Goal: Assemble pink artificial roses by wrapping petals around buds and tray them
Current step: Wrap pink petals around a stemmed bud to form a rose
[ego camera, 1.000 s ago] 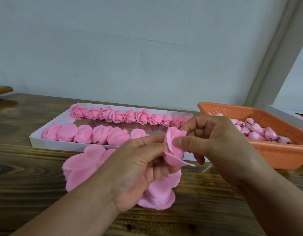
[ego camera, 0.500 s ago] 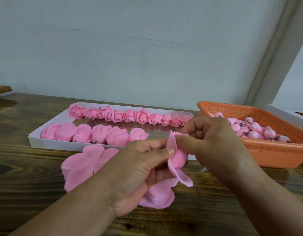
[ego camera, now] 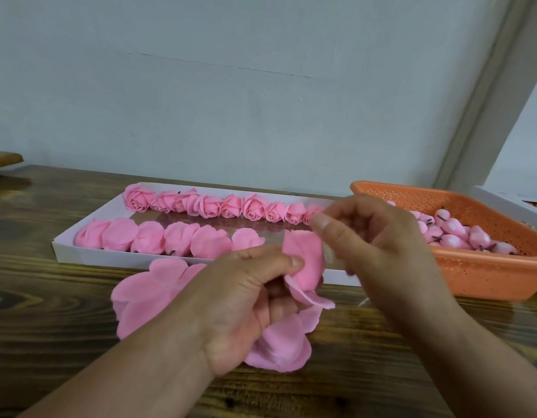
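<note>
Left hand (ego camera: 246,300) up over the dark wooden table (ego camera: 50,312), thumb and fingers pinching a half-wrapped pink foam rose (ego camera: 304,267), one petal flapping loose below. Right hand (ego camera: 372,236) sits just beside it, fingers curled; it's blurred, and seems to be clear of the rose, gripping nothing. Under the hands, a heap of loose pink petals (ego camera: 146,300) lies on the table. Behind, the flat white cardboard tray (ego camera: 89,224) carries two rows of finished roses (ego camera: 228,206). To the right, an orange perforated plastic basket (ego camera: 487,279) holds pink buds (ego camera: 451,230).
</note>
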Demonstrator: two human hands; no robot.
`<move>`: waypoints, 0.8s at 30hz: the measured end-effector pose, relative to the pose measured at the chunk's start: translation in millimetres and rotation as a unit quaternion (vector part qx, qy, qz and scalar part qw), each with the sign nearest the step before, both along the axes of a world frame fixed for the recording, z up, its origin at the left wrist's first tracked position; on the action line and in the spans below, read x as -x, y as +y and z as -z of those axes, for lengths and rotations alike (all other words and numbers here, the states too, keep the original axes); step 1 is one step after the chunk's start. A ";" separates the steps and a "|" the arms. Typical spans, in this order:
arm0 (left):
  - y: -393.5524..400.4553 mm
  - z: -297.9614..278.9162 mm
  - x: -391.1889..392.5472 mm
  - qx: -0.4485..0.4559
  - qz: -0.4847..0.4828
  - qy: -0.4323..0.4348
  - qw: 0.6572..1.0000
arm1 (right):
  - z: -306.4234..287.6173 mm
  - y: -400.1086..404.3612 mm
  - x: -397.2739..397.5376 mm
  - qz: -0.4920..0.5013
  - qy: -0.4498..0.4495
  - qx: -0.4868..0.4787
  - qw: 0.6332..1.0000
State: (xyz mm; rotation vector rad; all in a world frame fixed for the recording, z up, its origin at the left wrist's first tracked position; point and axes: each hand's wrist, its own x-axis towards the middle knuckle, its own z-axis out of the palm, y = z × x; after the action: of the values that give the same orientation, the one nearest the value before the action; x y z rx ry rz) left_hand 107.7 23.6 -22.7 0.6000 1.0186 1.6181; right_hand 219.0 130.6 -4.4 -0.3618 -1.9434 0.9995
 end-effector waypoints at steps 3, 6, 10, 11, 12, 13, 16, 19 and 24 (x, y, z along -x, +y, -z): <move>1.5 -2.3 3.6 -0.001 -0.036 -0.041 0.999 | -8.9 0.0 -10.4 -0.079 0.022 -0.141 0.987; 3.9 -1.1 8.6 0.008 -0.045 -0.071 0.996 | -7.1 -2.1 -12.2 -0.117 -0.099 -0.276 0.949; 4.2 -0.2 10.3 -0.018 -0.019 -0.075 0.997 | 2.8 -6.3 -1.5 -0.102 -0.126 -0.310 0.937; 3.6 -0.4 10.6 -0.022 -0.009 -0.077 0.997 | 3.7 -6.2 -0.9 -0.103 -0.107 -0.294 0.944; 3.3 -0.1 10.5 -0.023 0.003 -0.077 0.997 | 3.9 -5.6 -1.0 -0.102 -0.090 -0.275 0.952; 3.0 0.3 10.4 -0.023 0.015 -0.074 0.997 | 3.8 -4.3 -1.2 -0.095 -0.077 -0.258 0.958; 3.1 1.9 10.0 -0.017 0.023 -0.069 0.997 | 6.0 -1.5 0.8 -0.054 -0.075 -0.238 0.967; 4.4 2.4 9.6 -0.014 0.006 -0.056 0.998 | 7.4 -3.9 4.4 -0.044 -0.072 -0.224 0.971; 4.8 4.2 10.8 -0.025 -0.004 -0.018 1.000 | 7.2 -3.4 4.4 -0.041 -0.076 -0.189 0.978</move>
State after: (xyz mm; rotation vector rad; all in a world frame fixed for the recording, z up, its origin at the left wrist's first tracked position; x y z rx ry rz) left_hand 96.9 28.4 -26.9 0.5990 0.9574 1.6603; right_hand 214.5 127.3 -11.6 -0.1448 -2.2479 0.6461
